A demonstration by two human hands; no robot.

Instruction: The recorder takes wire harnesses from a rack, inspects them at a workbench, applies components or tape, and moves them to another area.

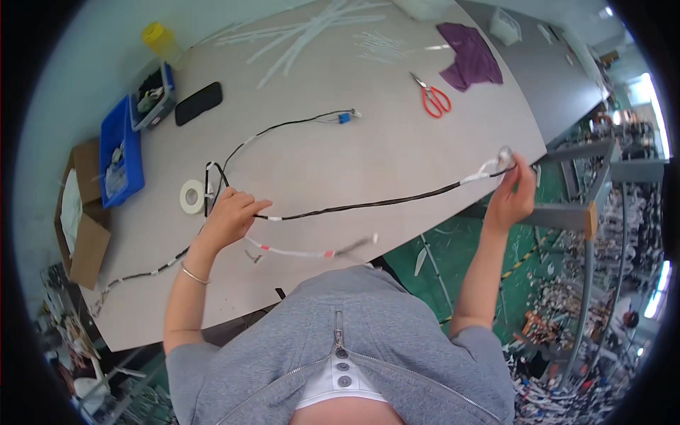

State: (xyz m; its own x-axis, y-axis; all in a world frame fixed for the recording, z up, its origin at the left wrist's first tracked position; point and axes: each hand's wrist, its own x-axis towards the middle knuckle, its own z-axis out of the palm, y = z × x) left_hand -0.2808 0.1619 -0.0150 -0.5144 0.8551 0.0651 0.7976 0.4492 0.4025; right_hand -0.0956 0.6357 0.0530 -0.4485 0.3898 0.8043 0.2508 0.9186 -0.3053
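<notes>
"Where is the wire harness (368,205)?"

"It runs across the middle of the frame, its black main run stretched nearly straight between your two hands, over the table (397,156)."

"And my left hand (236,211)?"

"Left of centre, your fingers closed around the harness where its branches meet. One branch curves up to a blue connector (345,118); another trails to the lower left; a white one with red bands reaches rightward below the main run."

"My right hand (511,195)?"

"At the right of the frame, by the table's edge, your thumb and fingers pinching the harness near its white-wrapped end."

"What lies around them?"

"A white tape roll (192,197) near your left hand; red-handled scissors (433,101) at the upper right, near a purple cloth (473,58)."
</notes>
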